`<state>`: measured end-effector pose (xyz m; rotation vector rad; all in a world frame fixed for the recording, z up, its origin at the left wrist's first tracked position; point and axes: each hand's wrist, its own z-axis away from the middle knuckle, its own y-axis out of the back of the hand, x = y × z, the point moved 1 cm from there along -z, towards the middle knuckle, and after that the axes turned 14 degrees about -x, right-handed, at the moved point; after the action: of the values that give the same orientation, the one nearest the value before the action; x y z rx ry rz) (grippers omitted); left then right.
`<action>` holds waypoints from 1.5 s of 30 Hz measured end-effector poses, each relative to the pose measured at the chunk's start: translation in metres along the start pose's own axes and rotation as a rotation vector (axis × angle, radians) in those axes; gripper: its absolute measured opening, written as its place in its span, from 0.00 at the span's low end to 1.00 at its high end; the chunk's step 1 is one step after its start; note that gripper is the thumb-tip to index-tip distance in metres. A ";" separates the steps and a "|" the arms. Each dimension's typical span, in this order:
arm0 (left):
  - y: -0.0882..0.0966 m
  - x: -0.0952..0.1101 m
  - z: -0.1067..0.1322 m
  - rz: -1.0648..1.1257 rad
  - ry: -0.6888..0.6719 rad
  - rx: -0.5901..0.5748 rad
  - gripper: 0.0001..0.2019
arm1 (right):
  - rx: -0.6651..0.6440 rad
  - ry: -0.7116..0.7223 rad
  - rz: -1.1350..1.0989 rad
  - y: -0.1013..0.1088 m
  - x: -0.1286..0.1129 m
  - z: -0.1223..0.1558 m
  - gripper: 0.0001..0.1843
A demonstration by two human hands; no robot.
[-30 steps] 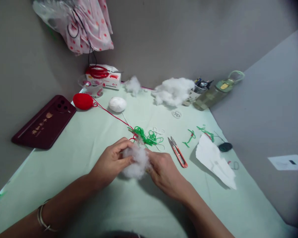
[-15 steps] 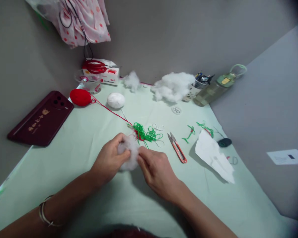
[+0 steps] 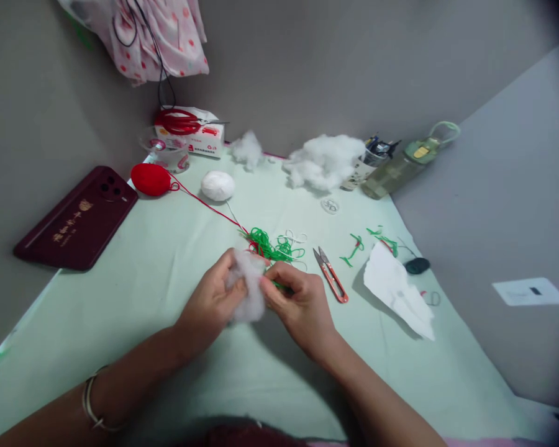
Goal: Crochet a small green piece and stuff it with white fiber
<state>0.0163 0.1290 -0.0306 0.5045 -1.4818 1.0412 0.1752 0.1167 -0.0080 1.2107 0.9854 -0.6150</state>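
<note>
Between my hands is a loose wad of white stuffing (image 3: 249, 292), a little blurred. My left hand (image 3: 209, 301) is closed around its left side, thumb pressed on the front. My right hand (image 3: 300, 304) pinches its right edge with thumb and fingertips. Something green shows beneath the right fingers, mostly covered, so I cannot tell its kind. Just beyond the hands lies a tangle of green yarn (image 3: 272, 246) with red and white strands. Red yarn runs back to a red yarn ball (image 3: 151, 179), and a white strand leads to a white yarn ball (image 3: 217, 186).
Orange-handled thread snips (image 3: 331, 276) lie right of my right hand, near torn white paper (image 3: 398, 288) and green yarn scraps (image 3: 354, 248). More stuffing (image 3: 326, 161) sits at the back beside a pen cup (image 3: 358, 174) and bottle (image 3: 400, 167). A dark red phone (image 3: 77, 220) rests left.
My right hand has turned and shifted slightly right and up, its fingers more curled, with green now showing beneath them. The stuffing looks more stretched upright. My left hand keeps its hold.
</note>
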 end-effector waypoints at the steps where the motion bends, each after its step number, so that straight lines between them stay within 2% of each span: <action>1: 0.000 0.002 -0.001 0.066 0.018 -0.027 0.10 | 0.019 0.014 0.028 0.002 0.000 0.000 0.15; 3: 0.002 0.005 -0.004 0.220 0.094 -0.062 0.11 | 0.019 0.048 0.101 0.005 -0.001 0.001 0.15; 6: 0.006 0.006 -0.007 0.407 0.214 -0.097 0.20 | -0.065 0.104 0.201 0.008 -0.001 0.003 0.15; 10: 0.014 0.007 -0.008 0.344 0.231 -0.211 0.22 | -0.125 0.120 0.206 0.013 -0.002 0.005 0.13; 12: 0.017 0.009 -0.008 0.284 0.240 -0.265 0.24 | -0.149 0.080 0.155 0.017 -0.002 0.006 0.11; 14: 0.019 0.011 -0.008 0.196 0.237 -0.268 0.23 | -0.200 0.029 0.089 0.020 -0.003 0.007 0.09; 17: 0.018 0.010 -0.009 -0.011 0.208 -0.179 0.15 | -0.269 -0.031 0.020 0.021 -0.004 0.010 0.08; 20: 0.012 0.007 -0.008 -0.242 0.085 0.045 0.10 | -0.263 -0.011 0.065 0.012 -0.008 0.014 0.10; 22: 0.009 0.005 -0.007 -0.312 0.014 0.146 0.09 | -0.223 0.037 0.138 0.006 -0.011 0.016 0.11; 25: 0.006 0.002 -0.006 -0.241 0.001 0.150 0.09 | -0.171 0.099 0.138 0.005 -0.013 0.017 0.10; 27: 0.006 0.001 -0.005 -0.172 0.021 0.145 0.10 | -0.068 0.163 0.129 0.011 -0.013 0.016 0.07; 29: 0.005 0.000 -0.004 -0.123 0.046 0.136 0.11 | 0.008 0.227 0.048 0.019 -0.013 0.015 0.07; 32: 0.003 -0.001 -0.002 -0.141 0.020 0.114 0.11 | -0.104 0.256 -0.377 0.024 -0.010 0.014 0.15; 34: 0.003 -0.004 -0.001 -0.199 -0.036 0.133 0.10 | -0.152 0.181 -0.610 0.022 -0.008 0.012 0.16; 35: 0.003 -0.005 -0.001 -0.225 -0.056 0.152 0.09 | -0.130 0.117 -0.629 0.020 -0.007 0.011 0.14; 38: 0.005 -0.009 -0.001 -0.262 -0.088 0.207 0.07 | -0.065 -0.027 -0.378 0.014 -0.005 0.007 0.08; 41: 0.004 -0.008 -0.002 -0.293 -0.159 0.217 0.07 | -0.158 -0.039 -0.153 0.007 -0.005 0.004 0.12; 43: 0.002 -0.006 -0.002 -0.286 -0.154 0.172 0.07 | -0.162 -0.054 -0.108 0.005 -0.004 0.003 0.15; 45: 0.002 -0.004 -0.002 -0.241 -0.089 0.100 0.07 | -0.116 -0.065 -0.096 0.005 -0.002 0.002 0.14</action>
<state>0.0170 0.1304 -0.0351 0.7890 -1.4106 0.9144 0.1788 0.1155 -0.0041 1.0395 1.0146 -0.6595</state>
